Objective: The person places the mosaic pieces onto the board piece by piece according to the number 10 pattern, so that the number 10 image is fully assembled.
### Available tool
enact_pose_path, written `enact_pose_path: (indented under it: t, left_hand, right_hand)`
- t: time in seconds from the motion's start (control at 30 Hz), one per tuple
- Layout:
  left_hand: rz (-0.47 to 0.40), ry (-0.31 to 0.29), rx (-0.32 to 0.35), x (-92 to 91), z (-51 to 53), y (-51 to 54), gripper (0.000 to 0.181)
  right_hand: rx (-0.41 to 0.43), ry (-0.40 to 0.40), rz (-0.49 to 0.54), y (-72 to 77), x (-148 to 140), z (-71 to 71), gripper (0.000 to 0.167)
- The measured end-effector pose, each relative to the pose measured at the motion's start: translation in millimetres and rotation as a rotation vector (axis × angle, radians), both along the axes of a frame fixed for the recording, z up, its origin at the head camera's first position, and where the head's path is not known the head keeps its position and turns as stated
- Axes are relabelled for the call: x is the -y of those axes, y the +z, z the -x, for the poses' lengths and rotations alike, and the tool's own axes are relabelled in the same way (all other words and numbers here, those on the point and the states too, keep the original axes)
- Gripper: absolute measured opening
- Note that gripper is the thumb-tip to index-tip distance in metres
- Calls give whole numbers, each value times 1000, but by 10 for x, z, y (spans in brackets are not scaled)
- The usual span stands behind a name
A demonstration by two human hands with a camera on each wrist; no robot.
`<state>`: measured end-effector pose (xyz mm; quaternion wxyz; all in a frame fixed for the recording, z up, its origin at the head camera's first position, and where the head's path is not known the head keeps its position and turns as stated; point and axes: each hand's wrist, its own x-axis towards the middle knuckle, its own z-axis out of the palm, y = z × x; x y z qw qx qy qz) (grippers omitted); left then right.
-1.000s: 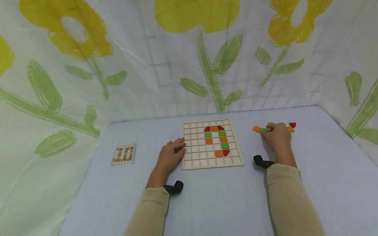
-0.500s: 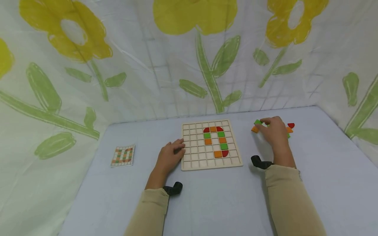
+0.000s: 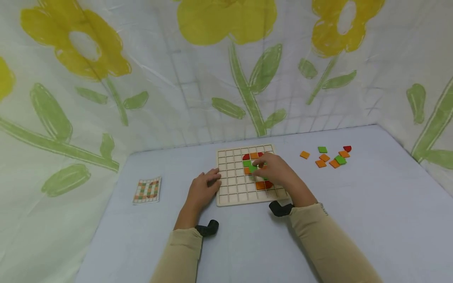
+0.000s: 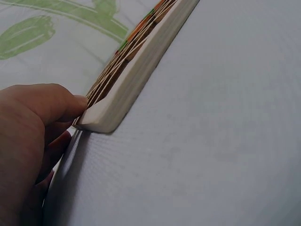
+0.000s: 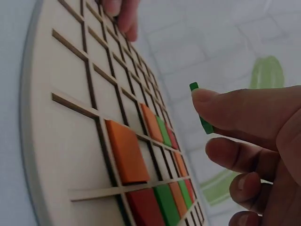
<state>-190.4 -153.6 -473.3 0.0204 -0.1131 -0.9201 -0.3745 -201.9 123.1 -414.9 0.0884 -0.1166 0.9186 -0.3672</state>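
Note:
A wooden grid board (image 3: 230,192) lies mid-table with orange, green and red tiles set in some of its squares. My right hand (image 3: 277,171) is over the board, pinching a green square tile (image 5: 205,121) between thumb and index finger. In the right wrist view the tile hangs edge-on, apart from the board, and the other fingers are curled below it. My left hand (image 3: 203,189) lies at the board's left edge with relaxed fingers. Its thumb (image 4: 63,101) touches the rim near a corner in the left wrist view. The right hand hides some placed tiles from the head view.
Several loose tiles lie right of the board, among them an orange tile (image 3: 304,155), a green tile (image 3: 322,149) and a red rounded tile (image 3: 347,148). A small printed pattern card (image 3: 146,190) lies at the left. A flower-painted curtain (image 3: 198,74) stands behind the table.
The right hand has moved left from the loose tiles to above the board, carrying a green tile picked up there. The left hand has stayed at the board's edge.

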Motion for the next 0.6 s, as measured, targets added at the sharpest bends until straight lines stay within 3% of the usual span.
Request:
enact_pose_path:
  t: [0.23,0.6]
  left_hand:
    - [-11,-13,-32,-3,12,-6,28]
    - [-5,-16,-40,6,-7,-8,27]
  right_hand:
    - [4,37,-79,-143,142,22,32]
    - [20,31,-80,-209,196,-9,25]
